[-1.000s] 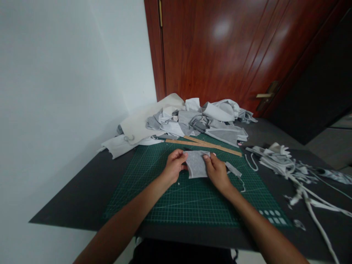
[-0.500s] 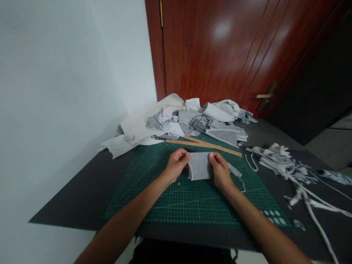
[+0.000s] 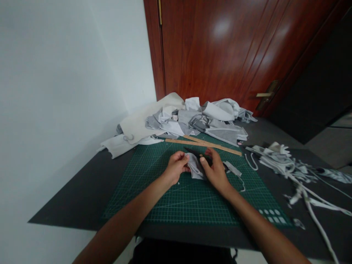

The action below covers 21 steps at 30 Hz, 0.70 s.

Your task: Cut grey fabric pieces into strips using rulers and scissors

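Observation:
My left hand [image 3: 176,167] pinches the left edge of a small grey fabric piece [image 3: 195,168] over the green cutting mat [image 3: 154,190]. On the piece's right side, my right hand [image 3: 214,169] grips it with fingers and thumb, and the cloth is bunched between the two hands. A dark object, possibly scissors [image 3: 197,151], lies on the mat just behind the fabric. A small grey scrap [image 3: 232,168] rests to the right of my right hand.
Two wooden rulers [image 3: 209,145] lie across the mat's far edge. Behind them sits a heap of grey and white fabric [image 3: 187,119]. White fabric strips [image 3: 288,168] are spread on the dark table [image 3: 77,187] at right. A white wall stands left, a wooden door behind.
The grey piece was held flat and stretched between both hands; now my right hand has moved left and the cloth is bunched. The dark object behind it has come into view.

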{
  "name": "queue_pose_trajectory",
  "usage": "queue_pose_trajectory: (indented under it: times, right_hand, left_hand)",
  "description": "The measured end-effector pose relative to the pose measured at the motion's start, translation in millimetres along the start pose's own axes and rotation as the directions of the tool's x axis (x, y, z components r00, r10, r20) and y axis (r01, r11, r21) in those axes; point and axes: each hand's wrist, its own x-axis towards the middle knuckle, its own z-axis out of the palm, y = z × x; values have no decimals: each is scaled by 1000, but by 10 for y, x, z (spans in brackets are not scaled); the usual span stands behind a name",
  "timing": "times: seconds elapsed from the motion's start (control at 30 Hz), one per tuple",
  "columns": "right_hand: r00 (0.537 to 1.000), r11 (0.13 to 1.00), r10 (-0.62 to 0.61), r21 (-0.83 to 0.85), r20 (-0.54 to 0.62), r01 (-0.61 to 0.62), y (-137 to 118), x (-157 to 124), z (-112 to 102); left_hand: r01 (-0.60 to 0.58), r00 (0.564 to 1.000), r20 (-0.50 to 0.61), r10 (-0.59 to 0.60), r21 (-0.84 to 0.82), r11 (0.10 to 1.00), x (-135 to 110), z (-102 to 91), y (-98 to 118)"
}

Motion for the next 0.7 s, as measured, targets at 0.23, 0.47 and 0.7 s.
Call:
queue_pose_trajectory:
  times: [0.23,0.47,0.7]
  right_hand:
    - [922,907,-324,-207,212,367,-187,-158,59]
    - [859,881,-397,-127,324,456,-211,-149,48]
    - [929,914,-320,-197,184,354,-252,-158,64]
  left_hand:
    - [73,994,-63,-84,-152,986,36,-2,13]
    - [126,990,-45,-137,-190,974,56,-11,39]
    - [94,996,15,-93,-144,985,70,-70,63]
